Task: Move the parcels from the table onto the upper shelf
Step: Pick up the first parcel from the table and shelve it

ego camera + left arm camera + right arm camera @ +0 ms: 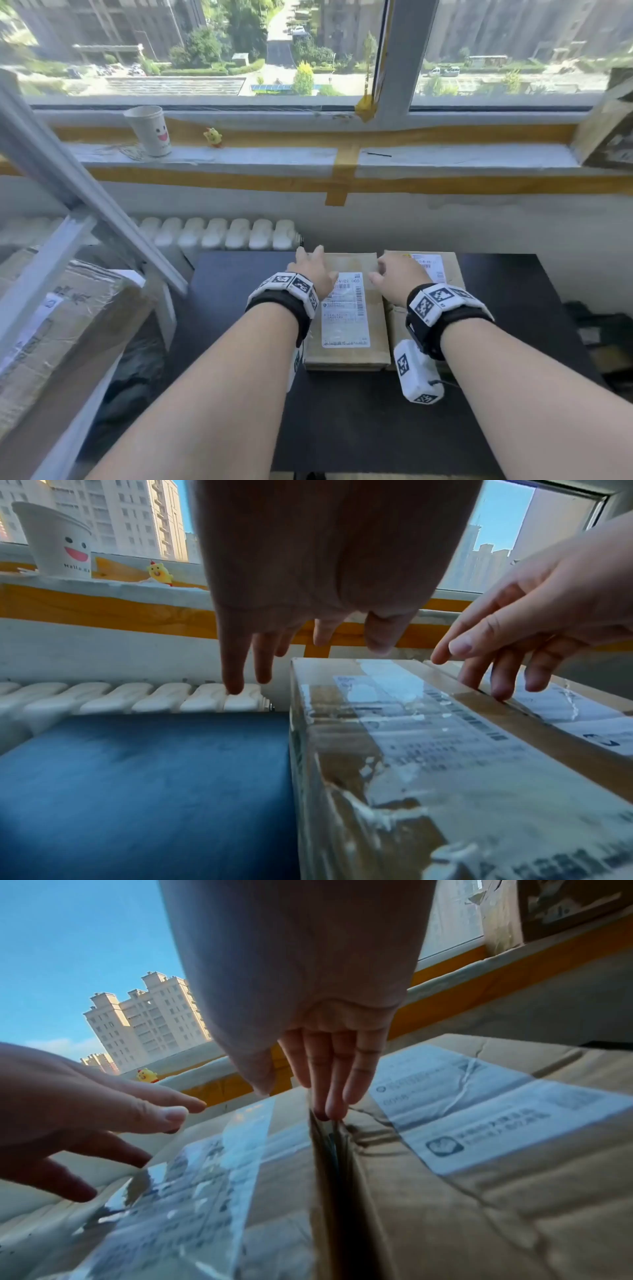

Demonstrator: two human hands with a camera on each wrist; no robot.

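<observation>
Two taped brown cardboard parcels point(346, 329) lying side by side on the dark rectangular table point(233, 308), right one largely hidden behind the right hand point(399, 277), its straight fingers point(329, 1096) dipping into the gap between them, left hand point(313, 270) hovering spread, holding nothing, over the left parcel's outer edge, bare tabletop lying left.

You face a wide window point(205, 51) in bright daylight, its sill point(445, 156) banded with yellow tape point(346, 164). Below it, a white radiator point(219, 233) lines the pale wall point(479, 226). A dark table point(359, 411) stands in front.

Parcels point(346, 318) nearly touching, slim gap btwn; table point(239, 308) free left.
</observation>
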